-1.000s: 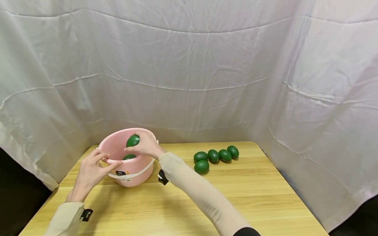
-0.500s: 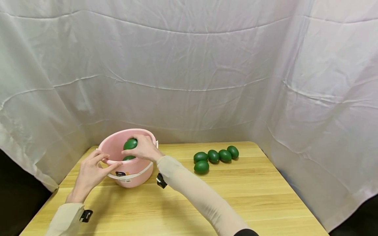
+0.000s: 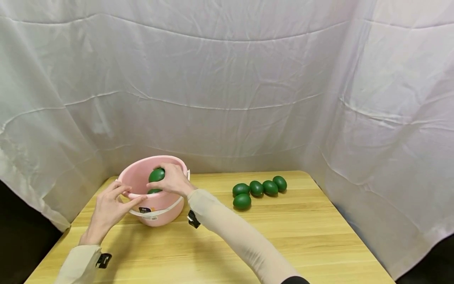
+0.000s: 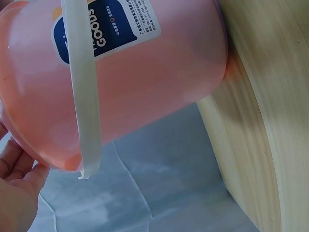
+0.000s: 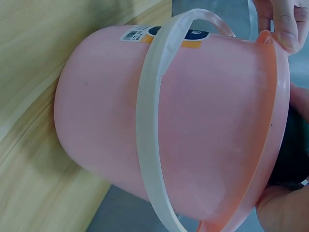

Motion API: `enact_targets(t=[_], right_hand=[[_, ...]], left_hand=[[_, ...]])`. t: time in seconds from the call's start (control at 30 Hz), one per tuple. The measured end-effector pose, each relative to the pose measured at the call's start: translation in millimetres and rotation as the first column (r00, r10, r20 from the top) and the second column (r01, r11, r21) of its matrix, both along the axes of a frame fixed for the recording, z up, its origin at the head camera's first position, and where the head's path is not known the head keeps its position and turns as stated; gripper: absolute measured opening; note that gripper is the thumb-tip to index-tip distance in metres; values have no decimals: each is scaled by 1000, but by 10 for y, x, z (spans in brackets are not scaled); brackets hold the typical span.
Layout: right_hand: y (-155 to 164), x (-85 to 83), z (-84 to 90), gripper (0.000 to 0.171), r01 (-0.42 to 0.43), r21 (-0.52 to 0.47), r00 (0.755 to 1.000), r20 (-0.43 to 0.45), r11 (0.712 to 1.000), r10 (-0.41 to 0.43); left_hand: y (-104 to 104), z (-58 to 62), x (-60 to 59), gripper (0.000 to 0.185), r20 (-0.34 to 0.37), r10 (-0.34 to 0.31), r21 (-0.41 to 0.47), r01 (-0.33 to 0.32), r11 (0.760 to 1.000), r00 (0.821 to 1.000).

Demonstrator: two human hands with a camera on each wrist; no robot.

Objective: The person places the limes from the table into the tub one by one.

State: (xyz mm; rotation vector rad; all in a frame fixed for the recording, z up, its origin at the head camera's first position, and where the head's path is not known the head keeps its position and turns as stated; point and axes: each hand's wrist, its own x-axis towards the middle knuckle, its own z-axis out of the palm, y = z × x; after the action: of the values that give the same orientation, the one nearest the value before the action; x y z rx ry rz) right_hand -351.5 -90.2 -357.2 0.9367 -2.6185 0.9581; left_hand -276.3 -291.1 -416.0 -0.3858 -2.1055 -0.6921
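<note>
A pink bucket [image 3: 166,202] stands at the left of the table, its white handle [image 5: 147,121] hanging down across the labelled front. My left hand [image 3: 108,206] grips the bucket's rim at the near left, also visible in the left wrist view. Inside the bucket mouth, my right hand [image 3: 173,180] holds a smooth dark green avocado [image 3: 156,174] between thumb and fingers. Just below it, another avocado [image 3: 154,191] shows partly over the rim. The bucket's bottom is hidden. In the right wrist view the held avocado [image 5: 292,150] is dark and partly covered.
Several more avocados [image 3: 271,188] lie grouped on the wooden table [image 3: 305,232], right of the bucket, one avocado [image 3: 242,201] in front of the others. A pale cloth curtain [image 3: 227,79] hangs behind and at the sides. The right forearm crosses the table's middle.
My right hand has moved slightly left and down in the bucket mouth with the avocado, closer to the one beneath. My left hand has kept its hold on the rim.
</note>
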Motion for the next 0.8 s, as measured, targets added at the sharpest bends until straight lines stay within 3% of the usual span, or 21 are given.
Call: enact_targets(t=[0.3,0.5,0.8], right_hand=[[-16,44,-12,45,-27,-18,1000,-1,999,27],[7,59,16,51,-67,-95,996,48,993,72],[48,80,30,33,-122,-161,989,59,979,133]], left_hand=[[-6,-7,-3,35,-14,-1,-2,1,1000,1000],[24,0,-23,35,-19,-12,-6,12,1000,1000],[6,10,-5,36,-12,-11,-6,11,1000,1000]])
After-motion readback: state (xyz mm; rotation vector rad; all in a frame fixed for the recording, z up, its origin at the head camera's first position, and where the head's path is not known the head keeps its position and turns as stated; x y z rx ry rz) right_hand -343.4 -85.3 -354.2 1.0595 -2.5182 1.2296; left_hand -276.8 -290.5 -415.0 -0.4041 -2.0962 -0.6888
